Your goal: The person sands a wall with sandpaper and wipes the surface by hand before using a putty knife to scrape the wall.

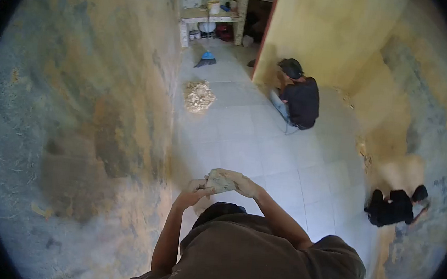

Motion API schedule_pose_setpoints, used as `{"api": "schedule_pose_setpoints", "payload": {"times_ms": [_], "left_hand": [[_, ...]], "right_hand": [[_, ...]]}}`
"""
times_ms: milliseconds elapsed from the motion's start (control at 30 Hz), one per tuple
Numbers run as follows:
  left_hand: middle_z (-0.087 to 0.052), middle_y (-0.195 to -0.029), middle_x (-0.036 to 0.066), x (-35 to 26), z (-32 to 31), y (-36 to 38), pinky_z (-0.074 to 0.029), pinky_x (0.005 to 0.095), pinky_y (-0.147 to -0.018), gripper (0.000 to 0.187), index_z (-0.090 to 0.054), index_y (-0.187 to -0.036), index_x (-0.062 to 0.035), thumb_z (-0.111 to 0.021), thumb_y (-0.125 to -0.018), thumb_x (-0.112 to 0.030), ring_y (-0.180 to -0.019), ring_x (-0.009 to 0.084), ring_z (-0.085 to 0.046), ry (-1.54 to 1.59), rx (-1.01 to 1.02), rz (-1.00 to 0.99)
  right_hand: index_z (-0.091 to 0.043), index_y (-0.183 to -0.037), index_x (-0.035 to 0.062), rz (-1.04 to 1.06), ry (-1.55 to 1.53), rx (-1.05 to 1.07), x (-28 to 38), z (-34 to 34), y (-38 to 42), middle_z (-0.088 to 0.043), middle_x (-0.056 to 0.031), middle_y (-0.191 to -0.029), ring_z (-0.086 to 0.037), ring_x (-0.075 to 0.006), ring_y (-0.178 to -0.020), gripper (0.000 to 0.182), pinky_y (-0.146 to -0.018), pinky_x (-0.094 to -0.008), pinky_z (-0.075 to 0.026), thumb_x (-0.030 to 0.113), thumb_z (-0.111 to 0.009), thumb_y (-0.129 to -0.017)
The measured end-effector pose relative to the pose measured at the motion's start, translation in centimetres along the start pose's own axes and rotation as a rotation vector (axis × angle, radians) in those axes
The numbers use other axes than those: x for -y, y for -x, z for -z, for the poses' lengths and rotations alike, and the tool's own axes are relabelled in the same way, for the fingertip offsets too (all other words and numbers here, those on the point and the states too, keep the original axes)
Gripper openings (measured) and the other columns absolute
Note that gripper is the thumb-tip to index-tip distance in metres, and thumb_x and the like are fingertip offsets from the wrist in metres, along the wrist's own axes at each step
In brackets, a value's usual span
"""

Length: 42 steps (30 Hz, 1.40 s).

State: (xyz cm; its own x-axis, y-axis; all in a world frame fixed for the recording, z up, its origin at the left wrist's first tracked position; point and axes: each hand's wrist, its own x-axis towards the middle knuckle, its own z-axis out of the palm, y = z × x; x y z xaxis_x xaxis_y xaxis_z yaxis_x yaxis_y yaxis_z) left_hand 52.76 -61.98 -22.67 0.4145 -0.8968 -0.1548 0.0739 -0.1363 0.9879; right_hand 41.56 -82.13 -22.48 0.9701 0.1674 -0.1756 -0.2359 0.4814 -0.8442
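Note:
Both hands meet in front of my chest around a greyish, flat, dusty piece [220, 182]; its exact kind cannot be made out. My left hand [196, 189] grips its left end, thumb lying along the lower edge. On the other side, my right hand [242, 183] is closed over the right end and top edge. Just below the left hand, a pale rounded thing [202, 205] is partly hidden by a dark cap [220, 210]. The patchy, scraped wall [96, 156] rises close to my left.
A pile of pale flakes [199, 96] lies on the tiled floor [233, 151], with a blue broom [206, 59] behind it. One person [301, 101] crouches by the yellow wall [331, 38]; another [394, 208] is at the right wall. A tiled counter [207, 16] stands at the back.

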Motion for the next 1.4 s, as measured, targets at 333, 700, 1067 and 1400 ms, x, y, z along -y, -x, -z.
{"api": "schedule_pose_setpoints", "payload": {"times_ms": [333, 700, 1067, 1400], "left_hand": [[-0.060, -0.079, 0.001, 1.0, 7.4, -4.1, -0.043, 0.0253, -0.067, 0.019, -0.059, -0.086, -0.0045, -0.068, -0.090, -0.020, -0.075, 0.0083, -0.054, 0.226, -0.361, 0.067], [-0.064, -0.097, 0.005, 0.5, 15.5, -18.4, -0.047, 0.0284, -0.071, 0.019, -0.060, -0.103, -0.0026, -0.060, -0.095, -0.020, -0.085, 0.0129, -0.060, 0.209, -0.710, 0.047], [-0.063, -0.079, 0.003, -4.9, 23.7, -27.1, -0.041, 0.0230, -0.062, 0.009, -0.056, -0.094, -0.0043, -0.061, -0.095, -0.012, -0.070, 0.0060, -0.053, 0.300, -0.875, 0.036], [-0.059, -0.106, 0.015, -13.1, 31.9, -25.1, -0.044, 0.0374, -0.082, 0.020, -0.056, -0.105, -0.0023, -0.063, -0.088, -0.010, -0.098, 0.0285, -0.054, -0.849, -1.395, -0.253]], "right_hand": [[-0.034, -0.144, -0.0011, 0.044, 0.026, -0.184, -0.4, 0.9, -10.2, -0.046, -0.0137, -0.141, -0.046, -0.0238, -0.128, 0.052, -0.109, -0.0378, -0.035, 0.032, -0.038, -0.103], [-0.037, -0.142, 0.0019, -0.028, -0.315, -0.082, 3.9, 10.1, -29.9, -0.051, -0.0105, -0.134, -0.050, -0.0214, -0.119, 0.053, -0.098, -0.0348, -0.042, 0.038, -0.031, -0.104], [-0.034, -0.144, 0.0012, 0.009, -0.180, -0.047, 14.7, 11.5, -42.1, -0.049, -0.0088, -0.138, -0.050, -0.0176, -0.120, 0.048, -0.101, -0.0334, -0.042, 0.019, -0.045, -0.101], [-0.028, -0.148, 0.0030, 0.310, 0.296, 0.045, 17.4, 9.9, -51.6, -0.028, -0.0137, -0.154, -0.025, -0.0233, -0.143, 0.049, -0.117, -0.0350, -0.019, 0.012, -0.040, -0.102]]}}
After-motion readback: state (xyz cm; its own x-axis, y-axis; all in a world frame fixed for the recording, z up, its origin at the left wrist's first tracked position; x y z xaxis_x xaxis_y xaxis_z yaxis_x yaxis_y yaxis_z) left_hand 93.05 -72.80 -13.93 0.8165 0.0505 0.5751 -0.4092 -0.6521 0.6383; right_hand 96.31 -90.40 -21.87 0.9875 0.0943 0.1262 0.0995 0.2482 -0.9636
